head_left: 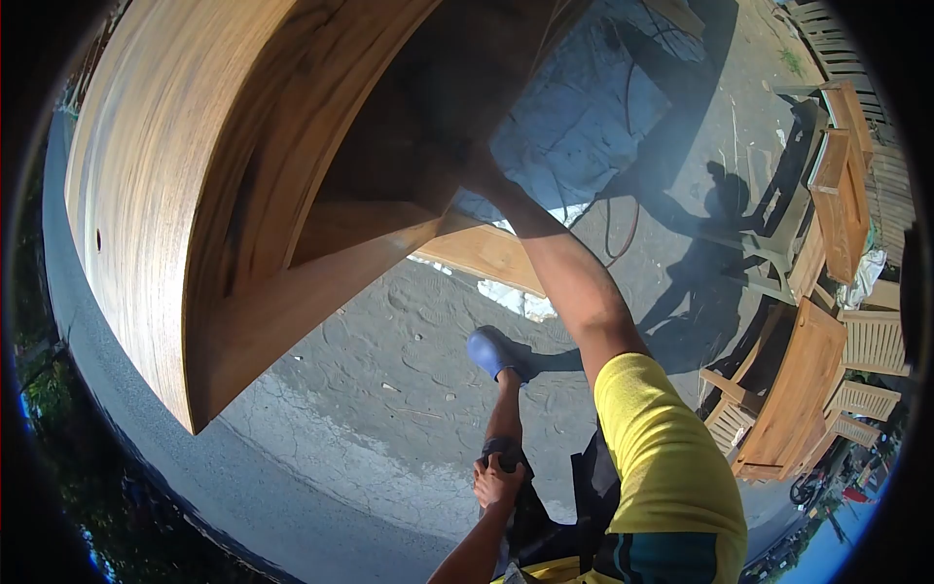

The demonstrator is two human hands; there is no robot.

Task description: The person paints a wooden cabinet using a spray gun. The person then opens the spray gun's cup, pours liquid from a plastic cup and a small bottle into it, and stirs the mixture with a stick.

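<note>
Bracing, apparently, the left hand (498, 481) clasps the knee (503, 449) while the right arm (569, 268) reaches into the wooden cabinet (146, 204) (grip too dark to tell).

A yellow short-sleeved fabric shirt (666, 438) is bearing a dark-green panel (671, 558); black cloth legwear (595, 475) is showing beside the left hand (499, 480), a rounded lavender-blue shoe (489, 350) beyond.
</note>
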